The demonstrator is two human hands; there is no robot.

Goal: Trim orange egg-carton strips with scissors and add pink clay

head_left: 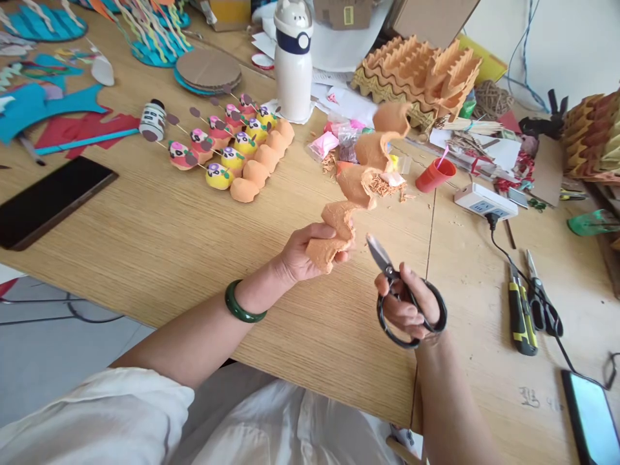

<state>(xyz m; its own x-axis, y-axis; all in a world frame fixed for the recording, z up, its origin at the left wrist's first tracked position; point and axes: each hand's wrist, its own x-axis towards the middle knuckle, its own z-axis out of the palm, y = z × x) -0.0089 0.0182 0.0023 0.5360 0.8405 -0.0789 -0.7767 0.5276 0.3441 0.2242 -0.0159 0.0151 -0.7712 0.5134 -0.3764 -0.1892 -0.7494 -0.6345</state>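
My left hand (310,252) grips the near end of a wavy orange strip of egg carton (361,184), which stretches up and away over the table. Black-handled scissors (387,265) are in my right hand (409,303), fingers through the loops. Their blades look closed and point toward the strip, a small gap from it. Beyond my left hand stand rows of egg-carton cups (256,174); the nearest row is plain orange, the others are painted yellow and red with decorated faces. Brown ovals on sticks (195,112) rise beside the red ones.
A white bottle (294,71) stands behind the cups. Stacked egg trays (416,77) are at the back. To the right lie a red cup (434,174), power strip (485,201), cutter knife (522,316), second scissors (543,300) and phone (593,413). A dark phone (53,197) lies left.
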